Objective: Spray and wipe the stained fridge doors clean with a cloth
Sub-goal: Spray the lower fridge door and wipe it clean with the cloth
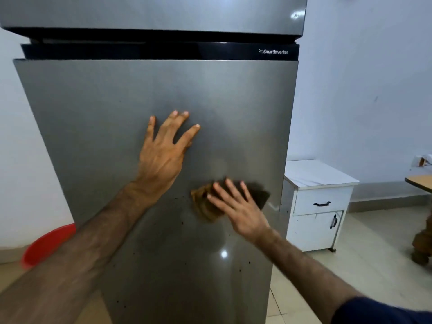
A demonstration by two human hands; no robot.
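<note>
Pale bluish walls (364, 73) and a light tiled floor (364, 272) frame the scene. Filling most of the frame from the centre leftward is a grey steel fridge, its lower door (112, 127) running from a dark band near the top down to the bottom edge, with the upper door (149, 12) across the top of the frame. Small dark specks (182, 222) dot the lower half of the lower door, and a bright glint sits low at centre.

At right of the frame stands a white cabinet (320, 206) with a drawer and a small door, each with a dark handle. A red tub (46, 244) shows at lower left, partly behind the fridge. A wooden table edge (419, 182) enters at far right.

The left hand (161, 155) lies flat on the lower door at mid-frame, fingers spread wide, holding nothing. Just below and to its right, the right hand (236, 206) presses a brown folded cloth (205, 206) against the door with fingers extended over it; the cloth's right part is blurred dark.
</note>
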